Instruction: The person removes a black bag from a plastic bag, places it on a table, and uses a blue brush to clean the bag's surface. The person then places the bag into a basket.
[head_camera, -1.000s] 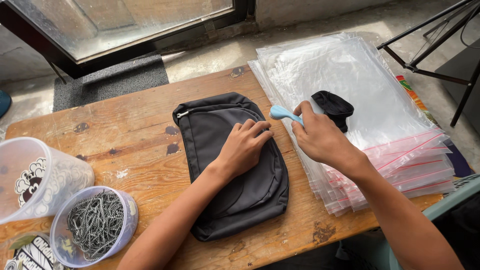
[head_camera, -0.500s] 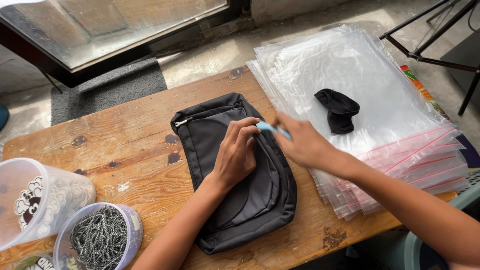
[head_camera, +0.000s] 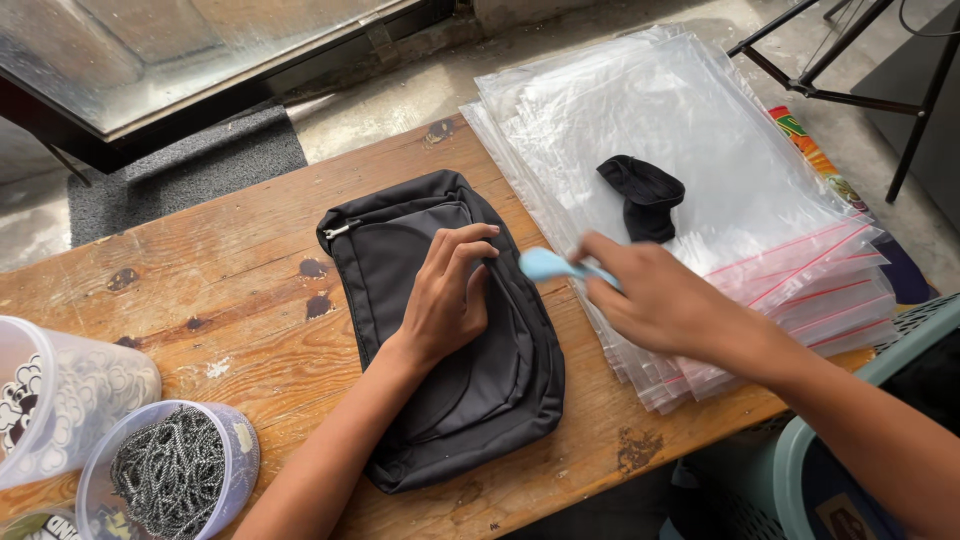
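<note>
Pressing my left hand (head_camera: 448, 300) on the black fabric bag with zippers (head_camera: 440, 330), I keep the palm flat on its upper middle part while my fingers curl at the edge of the bag, near the zipper line; this hand is not closed around anything, it only lies on the cloth. The bag is lying flat in the middle of the worn wooden table (head_camera: 230, 270), with its metal zipper pull (head_camera: 338, 231) at the upper left corner. My right hand (head_camera: 660, 300) is clenched around a small light blue plastic tool (head_camera: 550, 265), and the rounded end of the tool points to the left, just beside the fingertips of my left hand and above the right edge of the bag. The hand is a little blurred, so I cannot tell the exact shape of the tool. To the right of the bag there is a thick stack of clear plastic zip bags with red strips (head_camera: 700, 150), and a small black folded cloth piece (head_camera: 645, 195) is lying on top of it. At the left bottom corner stand a clear plastic tub full of dark metal chain (head_camera: 175, 470) and, touching it, a white translucent tub (head_camera: 70, 400)
</note>
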